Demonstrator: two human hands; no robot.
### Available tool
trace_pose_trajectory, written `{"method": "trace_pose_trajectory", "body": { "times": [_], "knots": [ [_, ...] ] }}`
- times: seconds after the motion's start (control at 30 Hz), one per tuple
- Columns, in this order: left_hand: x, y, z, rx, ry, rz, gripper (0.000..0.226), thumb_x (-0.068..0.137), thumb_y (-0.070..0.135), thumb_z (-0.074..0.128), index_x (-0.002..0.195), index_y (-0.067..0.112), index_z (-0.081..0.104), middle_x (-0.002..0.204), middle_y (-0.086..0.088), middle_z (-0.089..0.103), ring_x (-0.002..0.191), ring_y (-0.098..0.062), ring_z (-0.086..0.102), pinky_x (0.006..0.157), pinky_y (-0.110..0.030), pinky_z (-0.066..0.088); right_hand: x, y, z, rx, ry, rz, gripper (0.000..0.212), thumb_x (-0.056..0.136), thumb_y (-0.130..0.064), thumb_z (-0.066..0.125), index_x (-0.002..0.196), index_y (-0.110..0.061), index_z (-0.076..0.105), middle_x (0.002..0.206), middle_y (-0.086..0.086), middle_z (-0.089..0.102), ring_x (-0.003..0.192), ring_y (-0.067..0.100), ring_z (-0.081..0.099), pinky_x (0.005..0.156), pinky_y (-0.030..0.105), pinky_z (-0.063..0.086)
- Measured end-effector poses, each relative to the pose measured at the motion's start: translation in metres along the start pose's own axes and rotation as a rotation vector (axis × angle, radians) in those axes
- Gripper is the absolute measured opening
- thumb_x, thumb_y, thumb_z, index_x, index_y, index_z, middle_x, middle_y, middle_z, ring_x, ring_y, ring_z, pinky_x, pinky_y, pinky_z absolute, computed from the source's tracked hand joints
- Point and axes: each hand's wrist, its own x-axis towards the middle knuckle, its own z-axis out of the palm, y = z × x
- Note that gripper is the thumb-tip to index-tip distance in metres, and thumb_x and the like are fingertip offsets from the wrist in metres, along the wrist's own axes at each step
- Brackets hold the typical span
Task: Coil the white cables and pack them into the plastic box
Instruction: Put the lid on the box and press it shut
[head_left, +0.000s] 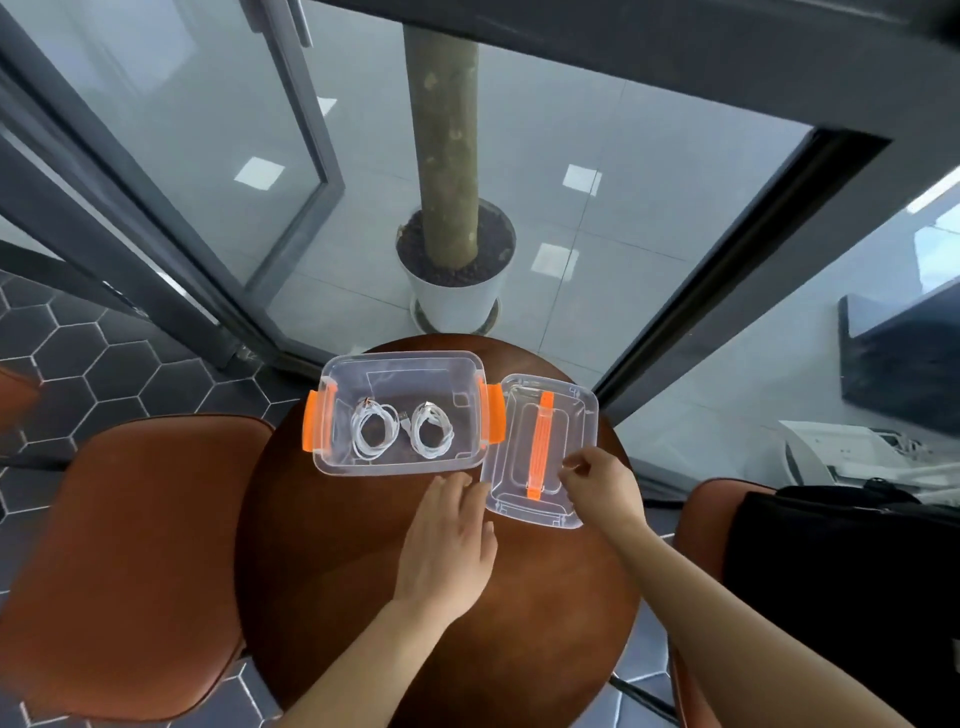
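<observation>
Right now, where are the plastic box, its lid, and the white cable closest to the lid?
plastic box (410, 366), head view, far wall.
lid (540, 447), head view, orange handle.
white cable (426, 410), head view, top of its loop.

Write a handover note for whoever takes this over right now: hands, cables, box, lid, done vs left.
Left hand: open, fingertips by the near rim of the plastic box and the lid's corner.
Right hand: over the right edge of the lid, fingers curled, grip unclear.
Two coiled white cables lie side by side in the box; lid is off, beside it.
Done: coiling, packing. Left: likely fit the lid and latch it.
</observation>
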Motion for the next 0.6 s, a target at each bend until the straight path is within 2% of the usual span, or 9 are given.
{"method": "trace_pose_trajectory", "body": {
  "times": [0.07, 0.13, 0.27, 0.5, 0.6],
  "knots": [
    [0.002, 0.008, 0.016, -0.021, -0.073, -0.086, 0.036, 0.094, 0.026, 0.059, 0.128, 0.014, 0.057, 0.116, -0.002, 0.061, 0.106, -0.02, 0.06, 0.092, -0.031, 0.054, 0.006, 0.015, -0.001, -0.026, 0.004, 0.032, 0.024, 0.091, -0.02, 0.058, 0.112, -0.019, 0.068, 0.104, 0.0, 0.074, 0.087, 0.02, 0.069, 0.075, 0.031, 0.054],
    [0.009, 0.014, 0.029, -0.098, -0.12, -0.221, 0.039, 0.099, 0.03, 0.053, 0.135, 0.015, 0.054, 0.121, -0.002, 0.06, 0.11, -0.018, 0.059, 0.092, -0.029, 0.051, 0.012, 0.027, -0.002, -0.042, 0.011, 0.075, 0.027, 0.09, -0.017, 0.057, 0.115, -0.017, 0.067, 0.109, 0.0, 0.072, 0.096, 0.023, 0.067, 0.073, 0.028, 0.045],
    [0.032, 0.017, 0.048, -0.224, -0.138, -0.478, 0.03, 0.101, 0.032, 0.051, 0.123, 0.013, 0.059, 0.119, -0.007, 0.062, 0.108, -0.023, 0.062, 0.086, -0.032, 0.051, 0.028, 0.046, 0.0, -0.039, 0.023, 0.168, 0.013, 0.087, -0.017, 0.058, 0.098, -0.016, 0.064, 0.096, 0.001, 0.069, 0.084, 0.02, 0.059, 0.067, 0.028, 0.04],
    [0.054, 0.015, 0.068, -0.198, -0.156, -0.564, 0.029, 0.103, 0.03, 0.051, 0.115, 0.006, 0.061, 0.113, -0.013, 0.063, 0.101, -0.028, 0.065, 0.081, -0.033, 0.052, 0.049, 0.046, 0.003, -0.065, 0.007, 0.183, 0.01, 0.085, -0.018, 0.056, 0.093, -0.014, 0.06, 0.085, -0.001, 0.064, 0.081, 0.022, 0.061, 0.065, 0.03, 0.043],
    [0.054, 0.014, 0.075, -0.244, -0.184, -0.636, 0.029, 0.103, 0.031, 0.05, 0.115, 0.008, 0.062, 0.112, -0.012, 0.062, 0.099, -0.028, 0.065, 0.08, -0.034, 0.051, 0.056, 0.046, 0.007, -0.107, -0.013, 0.186, 0.011, 0.085, -0.019, 0.056, 0.091, -0.013, 0.063, 0.083, 0.002, 0.067, 0.074, 0.021, 0.062, 0.059, 0.028, 0.043]
  ]
}}
